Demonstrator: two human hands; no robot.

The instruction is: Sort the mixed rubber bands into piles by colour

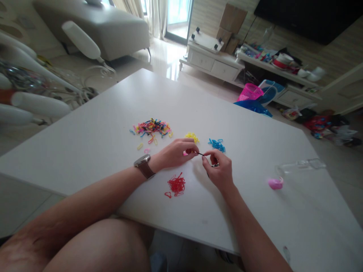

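Observation:
A thin black rubber band (pixel 200 154) spans the small gap between my two hands over the white table (pixel 113 113). Fingers of my left hand (pixel 181 151) pinch one end, and my right hand (pixel 219 166) pinches the other. Pink bands (pixel 185 153) show partly behind my left fingers. Just beyond them lies a yellow pile of bands (pixel 192 137), with a blue pile (pixel 217 145) to its right. Red bands (pixel 177 184) are heaped nearer to me. Further left is a larger heap of mixed colours (pixel 152 127). Something dark under my right hand is mostly hidden.
Toward the right of the table are a pink object (pixel 275 183) and a clear glass-like bottle (pixel 302 166) on its side. White chairs (pixel 42 104) stand at the left. Beyond the table are a pink basket (pixel 250 91) and a low cabinet (pixel 212 62).

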